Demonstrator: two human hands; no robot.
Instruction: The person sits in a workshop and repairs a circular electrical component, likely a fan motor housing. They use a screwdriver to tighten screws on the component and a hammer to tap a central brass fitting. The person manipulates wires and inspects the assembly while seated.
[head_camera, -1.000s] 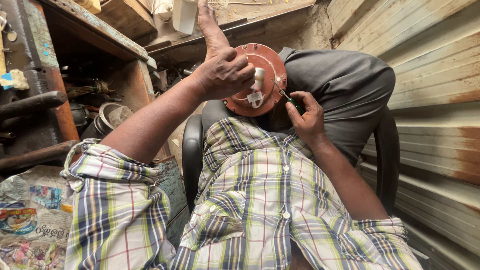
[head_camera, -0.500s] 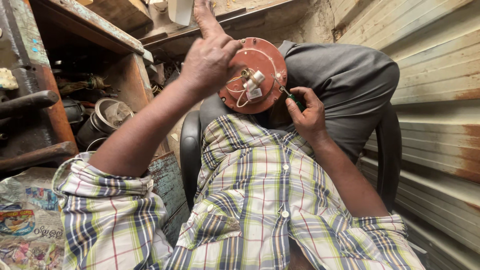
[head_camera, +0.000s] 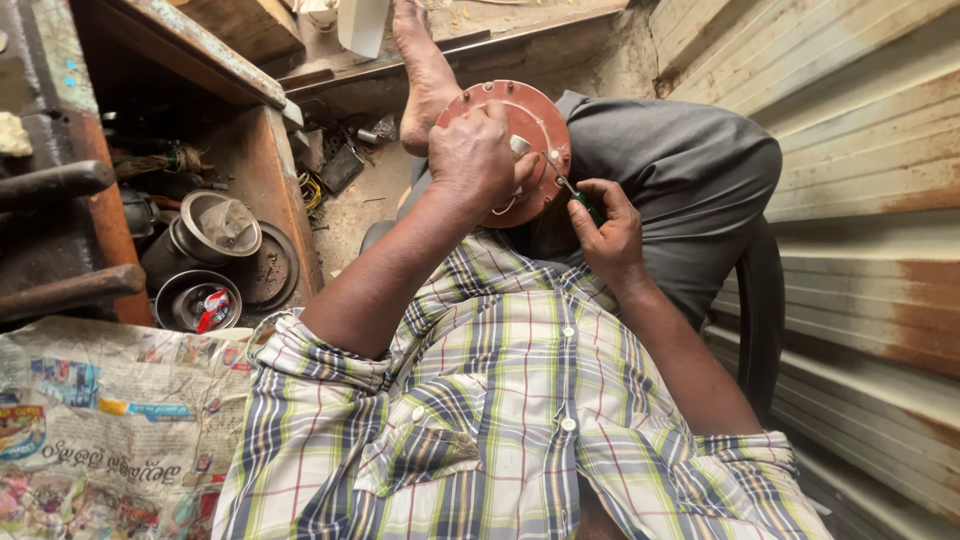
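Note:
My left hand (head_camera: 476, 158) grips a round reddish-brown metal plate (head_camera: 535, 125) held on my lap, its fingers covering the plate's middle, where a white part and wires peek out. My right hand (head_camera: 608, 228) holds a small green-handled screwdriver (head_camera: 578, 196) whose tip points at the plate's right side. I sit in a dark chair in a checked shirt and grey trousers, with my bare foot (head_camera: 422, 75) stretched out beyond the plate.
A rusty wooden bench (head_camera: 190, 45) with metal bars stands at left, round metal pots (head_camera: 205, 235) and a tin under it. Newspaper (head_camera: 110, 430) lies at lower left. Corrugated metal wall (head_camera: 870, 180) runs along the right. Scrap and wires litter the dirt floor.
My left hand has slid from the plate's left rim over its middle, covering the white part. The plate shifted a little; my right hand keeps the screwdriver at the plate's right side.

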